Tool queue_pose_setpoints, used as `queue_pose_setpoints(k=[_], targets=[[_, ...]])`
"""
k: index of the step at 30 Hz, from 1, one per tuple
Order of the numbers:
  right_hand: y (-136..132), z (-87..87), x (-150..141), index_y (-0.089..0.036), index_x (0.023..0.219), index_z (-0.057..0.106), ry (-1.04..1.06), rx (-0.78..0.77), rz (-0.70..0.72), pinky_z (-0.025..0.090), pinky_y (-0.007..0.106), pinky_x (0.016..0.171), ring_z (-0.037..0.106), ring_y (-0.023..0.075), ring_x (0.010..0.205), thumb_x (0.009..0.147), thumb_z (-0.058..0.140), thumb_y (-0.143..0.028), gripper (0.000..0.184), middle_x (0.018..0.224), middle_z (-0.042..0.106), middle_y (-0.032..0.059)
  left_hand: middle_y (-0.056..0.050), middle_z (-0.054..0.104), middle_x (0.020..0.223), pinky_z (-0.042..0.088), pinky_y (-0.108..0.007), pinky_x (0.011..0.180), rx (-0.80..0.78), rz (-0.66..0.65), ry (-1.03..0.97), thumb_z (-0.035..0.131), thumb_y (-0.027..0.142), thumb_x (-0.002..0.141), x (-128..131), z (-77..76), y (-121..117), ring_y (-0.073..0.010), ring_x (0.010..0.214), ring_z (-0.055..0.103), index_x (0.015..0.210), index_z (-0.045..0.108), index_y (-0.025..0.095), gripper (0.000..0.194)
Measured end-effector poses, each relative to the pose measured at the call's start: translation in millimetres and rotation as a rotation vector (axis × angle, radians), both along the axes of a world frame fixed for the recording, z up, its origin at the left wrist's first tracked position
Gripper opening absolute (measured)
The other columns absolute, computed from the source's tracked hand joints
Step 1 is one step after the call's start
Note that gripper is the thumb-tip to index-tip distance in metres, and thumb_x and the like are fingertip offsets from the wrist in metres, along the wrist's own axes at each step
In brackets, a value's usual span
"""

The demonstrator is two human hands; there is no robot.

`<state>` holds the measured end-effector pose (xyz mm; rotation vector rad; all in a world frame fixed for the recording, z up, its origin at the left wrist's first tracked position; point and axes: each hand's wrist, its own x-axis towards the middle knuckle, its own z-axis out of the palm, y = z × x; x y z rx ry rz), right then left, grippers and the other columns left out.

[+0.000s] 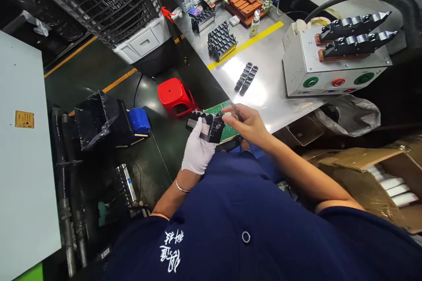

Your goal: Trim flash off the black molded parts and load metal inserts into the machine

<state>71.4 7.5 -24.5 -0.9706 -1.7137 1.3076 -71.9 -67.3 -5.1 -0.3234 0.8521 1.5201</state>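
Observation:
My left hand, in a white glove, grips a black molded plastic part with a pale strip along its side, thumb pressed on top. Close to the part's right end is my bare right hand, its fingers closed round a slim dark tool whose exact kind I cannot make out. Beneath both hands a green printed board shows at the table's edge. Two black ribbed plastic strips lie side by side on the metal table beyond.
A control box carrying black parts stands on the right. Stacked black parts and an orange-brown fixture sit farther back. A red stool is left of the table, an open carton at lower right.

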Motion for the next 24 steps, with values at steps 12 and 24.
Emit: queue_pose_setpoints(k=[12, 24], targets=[[-20, -6.2, -4, -0.020, 0.090, 0.071, 0.088, -0.053, -0.087, 0.042, 0.029, 0.060, 0.049, 0.0130, 0.062, 0.094, 0.042, -0.063, 0.052, 0.066, 0.049, -0.0006, -0.002, 0.075, 0.112, 0.052, -0.023, 0.099, 0.101, -0.004, 0.008, 0.039, 0.021, 0.102, 2, 8.1, -11, -0.0119, 0.112, 0.067, 0.121, 0.066, 0.018, 0.033], [-32, -0.2, -7, -0.019, 0.067, 0.056, 0.076, -0.089, -0.048, 0.035, 0.026, 0.052, 0.039, 0.0099, 0.053, 0.090, 0.053, -0.060, 0.047, 0.055, 0.045, -0.0034, -0.004, 0.073, 0.119, 0.052, -0.023, 0.101, 0.077, -0.041, -0.045, 0.038, 0.021, 0.102, 4, 13.9, -11, -0.0142, 0.118, 0.064, 0.133, 0.058, 0.017, 0.037]])
